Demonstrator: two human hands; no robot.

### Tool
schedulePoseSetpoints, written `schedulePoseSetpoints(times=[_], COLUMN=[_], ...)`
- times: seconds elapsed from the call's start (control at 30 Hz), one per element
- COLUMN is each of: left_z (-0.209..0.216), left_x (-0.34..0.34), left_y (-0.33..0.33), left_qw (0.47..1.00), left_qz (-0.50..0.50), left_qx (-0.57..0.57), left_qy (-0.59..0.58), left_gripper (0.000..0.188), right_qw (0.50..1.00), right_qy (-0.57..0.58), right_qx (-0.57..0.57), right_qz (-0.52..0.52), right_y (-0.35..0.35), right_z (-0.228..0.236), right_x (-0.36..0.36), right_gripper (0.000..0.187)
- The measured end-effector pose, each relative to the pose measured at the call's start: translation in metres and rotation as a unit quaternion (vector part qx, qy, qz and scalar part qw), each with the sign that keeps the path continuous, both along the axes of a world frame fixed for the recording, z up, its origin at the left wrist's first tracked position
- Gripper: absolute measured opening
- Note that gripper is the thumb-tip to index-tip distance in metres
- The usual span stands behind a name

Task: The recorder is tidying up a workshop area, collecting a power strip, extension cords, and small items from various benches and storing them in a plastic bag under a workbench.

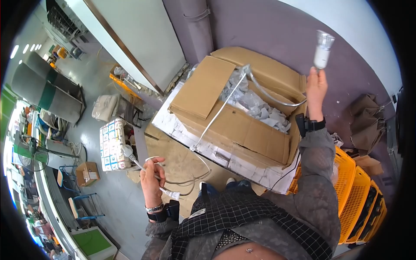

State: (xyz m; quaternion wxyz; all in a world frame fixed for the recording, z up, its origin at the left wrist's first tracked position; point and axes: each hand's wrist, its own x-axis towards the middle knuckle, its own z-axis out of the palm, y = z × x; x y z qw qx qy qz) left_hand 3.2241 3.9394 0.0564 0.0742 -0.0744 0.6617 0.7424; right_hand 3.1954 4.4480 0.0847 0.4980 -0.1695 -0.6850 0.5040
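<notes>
My right hand [317, 89] is raised at the upper right. Its fingers close round the lower end of a white lamp-like piece with a clear fluted top [323, 48]. My left hand [152, 177], at lower left of centre, closes on a grey-white cable [184, 181]. One white plug-like end [128, 151] sticks out beyond its fingers, and another white connector [171, 194] hangs below the hand. Between the hands stands an open cardboard box [242, 136] filled with plastic-wrapped pieces [255, 108]. A silvery flexible tube [271, 99] arches from the box toward my right wrist, where its end is hidden.
The box rests on a white-topped table [271, 180], with a white cord [221, 112] hanging over its front. Yellow plastic crates [353, 203] stack at my right. A patterned box [113, 145] and a small cardboard carton [87, 174] stand to the left. A purple wall [268, 37] rises behind.
</notes>
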Motion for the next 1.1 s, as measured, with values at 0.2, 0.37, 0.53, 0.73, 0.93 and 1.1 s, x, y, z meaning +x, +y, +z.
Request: schedulePoseSetpoints(times=[0.2, 0.37, 0.53, 0.73, 0.93, 1.1], left_z=[0.021, 0.054, 0.061, 0.100, 0.097, 0.077], left_x=[-0.012, -0.036, -0.058, 0.004, 0.022, 0.019], left_y=[0.003, 0.054, 0.074, 0.140, 0.143, 0.134], left_qw=[0.999, 0.990, 0.973, 0.941, 0.889, 0.864], left_qz=[0.012, -0.058, -0.138, -0.306, -0.450, -0.498], left_qx=[-0.011, -0.052, -0.031, 0.095, 0.035, -0.019], left_qy=[0.032, 0.118, 0.184, 0.112, 0.078, 0.066], left_gripper=[0.035, 0.037, 0.057, 0.018, 0.019, 0.024], right_qw=[0.987, 0.963, 0.936, 0.888, 0.860, 0.835], right_qy=[0.124, 0.230, 0.213, 0.179, 0.234, 0.294], right_qx=[-0.067, -0.095, -0.228, -0.363, -0.419, -0.450], right_qz=[0.081, 0.108, 0.160, 0.219, 0.175, 0.118], right_y=[-0.035, -0.059, -0.108, -0.178, -0.205, -0.216], right_z=[0.062, 0.097, 0.090, 0.057, 0.042, 0.037], right_x=[0.021, 0.061, 0.077, 0.124, 0.162, 0.170], right_gripper=[0.010, 0.010, 0.017, 0.011, 0.013, 0.018])
